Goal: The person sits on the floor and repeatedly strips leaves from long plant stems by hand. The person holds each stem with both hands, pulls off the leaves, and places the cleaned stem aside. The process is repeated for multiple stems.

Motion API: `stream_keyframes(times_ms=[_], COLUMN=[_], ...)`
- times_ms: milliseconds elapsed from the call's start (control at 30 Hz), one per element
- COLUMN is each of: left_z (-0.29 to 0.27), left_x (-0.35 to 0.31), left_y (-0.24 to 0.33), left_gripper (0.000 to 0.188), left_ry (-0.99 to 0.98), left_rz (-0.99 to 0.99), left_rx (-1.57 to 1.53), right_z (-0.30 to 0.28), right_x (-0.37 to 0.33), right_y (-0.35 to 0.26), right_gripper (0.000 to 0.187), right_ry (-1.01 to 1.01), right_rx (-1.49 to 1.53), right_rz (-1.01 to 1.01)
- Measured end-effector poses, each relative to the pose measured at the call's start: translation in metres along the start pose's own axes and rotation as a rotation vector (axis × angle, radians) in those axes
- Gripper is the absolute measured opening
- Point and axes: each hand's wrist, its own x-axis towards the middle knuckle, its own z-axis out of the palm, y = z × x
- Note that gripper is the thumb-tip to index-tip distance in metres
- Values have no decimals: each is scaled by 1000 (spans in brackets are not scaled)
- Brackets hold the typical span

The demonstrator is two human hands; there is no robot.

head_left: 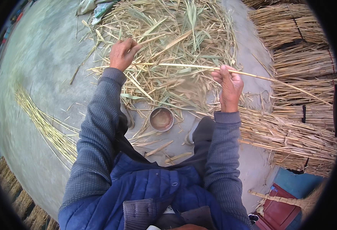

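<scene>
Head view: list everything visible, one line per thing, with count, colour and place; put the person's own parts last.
Reed stalk: one, pale yellow, held across both hands, running out to the right.
Loose husks and leaves: a heap, straw and green, on the ground ahead of the hands.
Bundled reeds: several bundles, tan, stacked along the right.
Cleaned stalks: one loose row, yellow-green, on the ground at left.
Bowl: one, metal with brownish inside, between the knees.
Broom: one, straw, lower right.
Ground: grey concrete.
Left hand: closed on the stalk's left end.
Right hand: pinching the stalk.
Sleeves: two, grey knit, with a blue vest.
</scene>
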Motion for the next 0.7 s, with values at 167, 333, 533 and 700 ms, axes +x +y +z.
stream_keyframes(times_ms=[167,333,533,700], left_z=[-5,2,11,9], left_x=[-3,-5,-2,-3], left_y=[15,32,31,31], left_gripper=[39,33,18,16], left_ry=[-155,-499,-497,-477], left_rz=[157,-53,-281,-421], left_rx=[-32,-686,-885,-981], right_z=[6,8,9,12], right_x=[4,8,6,4], right_y=[1,0,-2,-7], right_gripper=[32,34,30,24], right_ry=[35,46,2,-95], right_rx=[12,37,67,62], right_rz=[12,5,-1,-71])
